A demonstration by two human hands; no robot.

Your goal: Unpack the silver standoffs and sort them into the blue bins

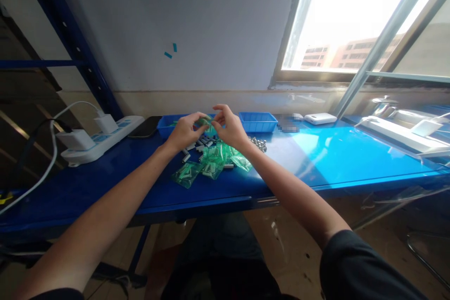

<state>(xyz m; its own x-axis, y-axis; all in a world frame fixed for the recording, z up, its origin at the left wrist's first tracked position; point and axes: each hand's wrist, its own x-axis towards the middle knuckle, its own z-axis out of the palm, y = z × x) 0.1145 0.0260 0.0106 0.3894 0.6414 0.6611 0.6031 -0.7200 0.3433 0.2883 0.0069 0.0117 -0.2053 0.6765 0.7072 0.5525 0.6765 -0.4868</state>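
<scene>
In the head view, my left hand (185,131) pinches a small green plastic bag (208,124) over the middle of the blue table. My right hand (230,127) is closed at the bag's other side, thumb and fingertips against it. Exactly what is inside this bag cannot be made out. Below my hands lies a pile of green plastic bags (215,158), some with small metal parts inside. Loose metal cylinders (186,155) lie around the pile, and small silvery pieces (259,144) are heaped to the right, partly behind my right forearm.
Two blue bins stand at the back, a left bin (165,126) and a right bin (258,124). A phone (146,127) and a white power strip (105,139) with plugs lie at left. A white device (319,118) and another power strip (397,132) are at right.
</scene>
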